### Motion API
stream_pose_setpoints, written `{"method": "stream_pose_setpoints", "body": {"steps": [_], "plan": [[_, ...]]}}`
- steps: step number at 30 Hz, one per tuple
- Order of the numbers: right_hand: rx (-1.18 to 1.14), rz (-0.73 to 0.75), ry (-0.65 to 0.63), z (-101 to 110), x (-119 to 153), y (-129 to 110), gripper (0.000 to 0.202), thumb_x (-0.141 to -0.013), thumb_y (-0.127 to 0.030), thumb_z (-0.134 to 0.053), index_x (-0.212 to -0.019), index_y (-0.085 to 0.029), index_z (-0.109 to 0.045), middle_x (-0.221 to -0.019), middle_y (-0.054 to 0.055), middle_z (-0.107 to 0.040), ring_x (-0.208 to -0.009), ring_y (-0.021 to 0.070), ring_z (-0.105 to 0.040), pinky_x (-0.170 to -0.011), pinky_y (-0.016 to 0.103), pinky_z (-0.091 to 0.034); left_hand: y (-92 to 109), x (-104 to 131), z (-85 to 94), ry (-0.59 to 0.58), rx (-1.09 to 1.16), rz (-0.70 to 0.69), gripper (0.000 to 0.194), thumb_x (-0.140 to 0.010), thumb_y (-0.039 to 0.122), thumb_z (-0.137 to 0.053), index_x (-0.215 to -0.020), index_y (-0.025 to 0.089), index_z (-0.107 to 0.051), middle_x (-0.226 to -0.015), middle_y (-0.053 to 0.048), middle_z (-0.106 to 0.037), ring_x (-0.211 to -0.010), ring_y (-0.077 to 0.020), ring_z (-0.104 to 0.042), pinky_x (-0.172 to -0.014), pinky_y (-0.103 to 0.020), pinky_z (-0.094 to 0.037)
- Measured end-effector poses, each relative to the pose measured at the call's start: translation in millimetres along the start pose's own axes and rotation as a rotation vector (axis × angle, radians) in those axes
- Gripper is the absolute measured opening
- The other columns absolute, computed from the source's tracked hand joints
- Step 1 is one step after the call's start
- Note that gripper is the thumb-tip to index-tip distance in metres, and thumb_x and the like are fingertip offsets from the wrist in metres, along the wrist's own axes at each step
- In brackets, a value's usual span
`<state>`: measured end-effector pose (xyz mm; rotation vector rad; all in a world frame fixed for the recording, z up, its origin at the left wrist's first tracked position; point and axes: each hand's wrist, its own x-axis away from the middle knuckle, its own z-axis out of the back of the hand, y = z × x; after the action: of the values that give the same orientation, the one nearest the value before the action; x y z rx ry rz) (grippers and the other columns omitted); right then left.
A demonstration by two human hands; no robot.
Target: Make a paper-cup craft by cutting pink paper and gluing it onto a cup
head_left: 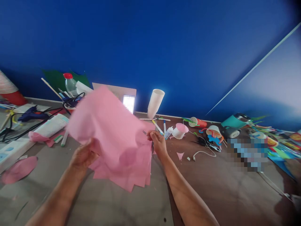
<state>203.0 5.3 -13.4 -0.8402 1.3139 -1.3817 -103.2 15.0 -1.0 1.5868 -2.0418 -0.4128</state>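
Note:
My left hand grips the near edge of a large pink paper sheet, thumb on top. The sheet is raised, curved and somewhat blurred. Beneath it lie several more pink sheets, fanned out on the grey tabletop. At the sheet's right side is my right hand, its fingers closed around a small, thin tool with a grey metal-looking tip. Most of that tool is hidden by the fingers, so its kind is unclear.
A tall stack of white paper cups stands near the blue wall. Right of my hand are a pink-topped cup, markers, a cable and a teal flask. Leftward lie a glue gun, a paper-wrapped cup and a power strip.

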Motion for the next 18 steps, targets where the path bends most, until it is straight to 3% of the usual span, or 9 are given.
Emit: {"method": "stream_pose_setpoints", "body": {"steps": [3,8,14,18], "plan": [[0.228,0.066,0.082,11,-6,5,0.026,-0.086,-0.031,-0.049,-0.092,-0.016,-0.069,-0.094,0.009,-0.071,-0.085,0.0208,-0.063,-0.084,0.036,-0.050,2,-5,-13.6,0.072,0.105,-0.168,0.036,-0.100,0.014,-0.033,-0.119,0.016,-0.064,-0.099,-0.009,-0.077,-0.089,-0.0190,-0.075,-0.080,-0.029,-0.062],[0.594,0.095,0.066,15,-3,2,0.026,-0.082,-0.013,-0.050,-0.096,-0.016,-0.072,-0.102,0.012,-0.069,-0.103,0.0255,-0.060,-0.098,0.039,-0.042,-20,-9,-25.8,0.196,0.043,-0.044,0.036,-0.101,0.016,-0.034,-0.127,0.011,-0.058,-0.095,-0.011,-0.077,-0.080,-0.0199,-0.075,-0.079,-0.033,-0.063],[0.894,0.032,-0.015,12,0,-10,0.034,-0.088,-0.016,-0.051,-0.118,-0.013,-0.065,-0.116,0.015,-0.065,-0.111,0.0262,-0.058,-0.096,0.035,-0.043,-32,-11,-25.0,0.218,0.063,-0.049,0.035,-0.100,0.011,-0.035,-0.125,0.011,-0.059,-0.093,-0.010,-0.077,-0.080,-0.0173,-0.076,-0.080,-0.028,-0.062],[1.042,-0.013,-0.115,18,3,-23,0.033,-0.089,-0.021,-0.052,-0.120,-0.015,-0.063,-0.116,0.015,-0.066,-0.109,0.0278,-0.061,-0.090,0.036,-0.046,-33,-11,-23.2,0.208,0.068,-0.089,0.032,-0.099,0.011,-0.038,-0.121,0.012,-0.062,-0.096,-0.010,-0.077,-0.083,-0.0166,-0.075,-0.082,-0.026,-0.062]]}}
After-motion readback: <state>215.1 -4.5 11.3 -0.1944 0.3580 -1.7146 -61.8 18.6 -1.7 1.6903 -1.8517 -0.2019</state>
